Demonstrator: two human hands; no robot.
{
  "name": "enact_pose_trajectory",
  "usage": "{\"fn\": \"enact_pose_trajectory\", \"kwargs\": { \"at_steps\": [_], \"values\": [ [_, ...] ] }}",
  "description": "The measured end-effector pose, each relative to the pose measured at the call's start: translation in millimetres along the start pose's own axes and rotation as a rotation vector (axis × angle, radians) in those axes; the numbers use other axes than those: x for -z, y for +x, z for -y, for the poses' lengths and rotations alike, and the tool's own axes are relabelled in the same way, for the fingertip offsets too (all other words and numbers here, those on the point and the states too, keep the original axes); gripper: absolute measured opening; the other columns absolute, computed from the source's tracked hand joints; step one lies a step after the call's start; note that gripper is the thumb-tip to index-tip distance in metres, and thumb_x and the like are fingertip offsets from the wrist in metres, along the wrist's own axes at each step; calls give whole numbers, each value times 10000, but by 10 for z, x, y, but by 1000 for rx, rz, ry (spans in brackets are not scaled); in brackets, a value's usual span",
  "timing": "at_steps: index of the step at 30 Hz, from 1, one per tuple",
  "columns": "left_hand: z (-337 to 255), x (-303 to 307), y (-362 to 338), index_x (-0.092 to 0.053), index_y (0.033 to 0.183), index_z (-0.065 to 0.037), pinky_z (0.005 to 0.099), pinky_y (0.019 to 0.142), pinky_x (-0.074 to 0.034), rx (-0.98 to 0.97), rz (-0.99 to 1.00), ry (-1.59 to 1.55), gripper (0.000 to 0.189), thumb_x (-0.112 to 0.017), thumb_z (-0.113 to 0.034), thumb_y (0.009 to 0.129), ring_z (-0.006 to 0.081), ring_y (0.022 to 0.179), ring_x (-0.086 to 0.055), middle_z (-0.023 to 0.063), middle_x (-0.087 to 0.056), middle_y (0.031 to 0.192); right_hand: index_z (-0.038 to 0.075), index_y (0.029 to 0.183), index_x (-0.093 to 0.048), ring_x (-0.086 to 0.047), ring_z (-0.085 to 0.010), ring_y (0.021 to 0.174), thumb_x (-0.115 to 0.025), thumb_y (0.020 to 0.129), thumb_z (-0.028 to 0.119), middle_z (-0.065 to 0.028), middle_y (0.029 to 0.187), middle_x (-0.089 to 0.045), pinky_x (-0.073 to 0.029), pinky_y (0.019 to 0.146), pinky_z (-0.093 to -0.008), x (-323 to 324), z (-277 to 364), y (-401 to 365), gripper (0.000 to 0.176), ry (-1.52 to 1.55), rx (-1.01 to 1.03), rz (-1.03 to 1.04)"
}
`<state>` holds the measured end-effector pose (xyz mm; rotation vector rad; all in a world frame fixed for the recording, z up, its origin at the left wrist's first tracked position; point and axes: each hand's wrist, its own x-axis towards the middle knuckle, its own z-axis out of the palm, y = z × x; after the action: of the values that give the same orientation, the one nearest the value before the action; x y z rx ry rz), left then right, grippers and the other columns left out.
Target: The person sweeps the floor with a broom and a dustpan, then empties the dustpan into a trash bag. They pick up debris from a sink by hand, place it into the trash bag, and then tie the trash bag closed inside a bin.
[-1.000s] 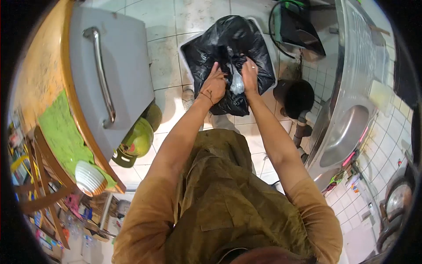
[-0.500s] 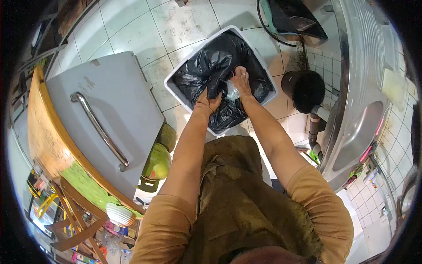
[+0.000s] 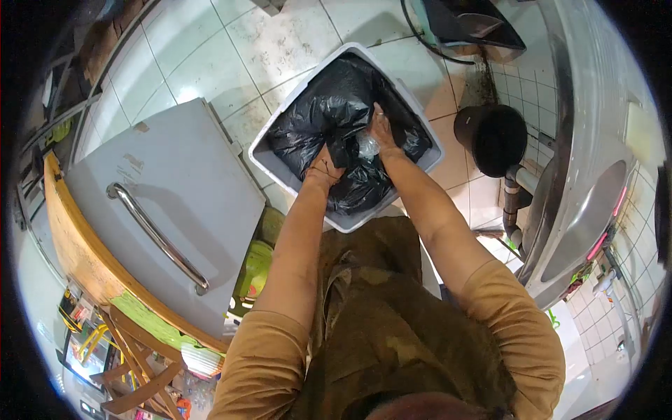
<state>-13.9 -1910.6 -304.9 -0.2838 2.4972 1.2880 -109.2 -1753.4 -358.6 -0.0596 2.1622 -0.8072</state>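
Observation:
A black garbage bag (image 3: pixel 315 105) lines a square whitish bin (image 3: pixel 274 166) on the floor in front of me. My left hand (image 3: pixel 325 168) is down in the bin's near left part, closed on a bunched fold of the bag, with its fingertips hidden by the plastic. My right hand (image 3: pixel 381 133) reaches into the middle right of the bin, its fingers stretched out against the black plastic. Between my hands a crumpled clear plastic bag (image 3: pixel 367 144) lies on the black one, touching the edge of my right hand.
To the left stands a grey door panel with a metal handle (image 3: pixel 157 236), beside a curved wooden edge (image 3: pixel 91 245). On the right are a black bucket (image 3: pixel 490 140), drain pipes (image 3: pixel 514 203) and a steel sink (image 3: pixel 584 210). A dark dustpan-like object (image 3: pixel 476 28) lies at the back right.
My right hand's fingers have straightened and reach lower into the bin. My left hand has sunk a little deeper into the bag. The view has shifted slightly.

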Motion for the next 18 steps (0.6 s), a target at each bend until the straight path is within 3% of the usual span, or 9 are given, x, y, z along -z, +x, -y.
{"fn": "enact_pose_trajectory", "kwargs": {
  "at_steps": [2,4,5,8,9,12,13,15,18],
  "values": [
    [23,-57,-59,-572,1219,-40,414,1016,-410,-65,-103,196,386,-518,-217,880,386,1188,-511,208,-565,1257,18,1465,-251,-236,-324,1403,-476,933,291,-149,1522,-230,-210,1158,-401,42,19,60,639,194,-56,16],
    [-39,27,-108,-570,1200,-36,420,1015,-410,-126,111,276,368,-518,-200,874,398,1185,-503,216,-557,1255,26,1470,-244,-217,-305,1413,-466,932,293,-138,1527,-226,-197,1164,-387,367,566,-273,641,-129,-27,38],
    [-154,147,-93,-569,1191,-34,422,1015,-411,-138,178,309,359,-522,-187,869,402,1183,-500,221,-552,1254,43,1461,-269,-276,-325,1372,-481,920,286,-159,1490,-268,-245,1135,-393,247,464,-266,629,-298,57,-82],
    [-621,578,-199,-561,1165,-23,426,1012,-412,-117,330,367,339,-537,-138,847,412,1177,-493,237,-540,1250,24,1343,-431,-348,-346,1303,-503,899,238,-192,1383,-384,-311,1074,-407,551,673,-498,498,112,55,-4],
    [-750,679,-241,-496,1272,17,386,1023,-417,-46,407,427,496,-602,-57,793,410,1202,-485,236,-512,1302,-2,1116,-553,-457,-368,1163,-519,869,159,-206,1180,-513,-383,979,-419,594,654,-492,297,94,225,11],
    [-905,914,-753,-549,1178,0,412,964,-444,-253,-126,37,407,-577,16,772,399,1129,-534,243,-566,1200,-20,942,-556,-525,-393,1016,-525,840,89,-203,1010,-566,-431,882,-434,856,715,-942,153,-4,559,-315],
    [-938,963,-918,-556,1148,-9,412,930,-456,-254,-207,-1,386,-575,28,764,397,1078,-554,237,-584,1148,-20,907,-538,-543,-422,902,-540,818,56,-224,949,-561,-442,787,-455,995,794,-1085,117,20,605,-388],
    [-946,1039,-1263,-571,1087,-28,411,862,-479,-249,-373,-75,350,-571,52,747,393,975,-595,226,-620,1042,-28,861,-531,-551,-441,849,-570,802,84,-243,876,-567,-440,736,-461,1132,744,-1222,132,100,517,-472],
    [-790,973,-1871,-574,1038,-51,375,770,-489,167,-425,-41,322,-596,50,733,391,852,-617,203,-644,924,-46,832,-546,-582,-428,813,-591,808,127,-253,819,-590,-449,734,-448,1366,687,-1374,181,170,301,-578]
  ]
}}
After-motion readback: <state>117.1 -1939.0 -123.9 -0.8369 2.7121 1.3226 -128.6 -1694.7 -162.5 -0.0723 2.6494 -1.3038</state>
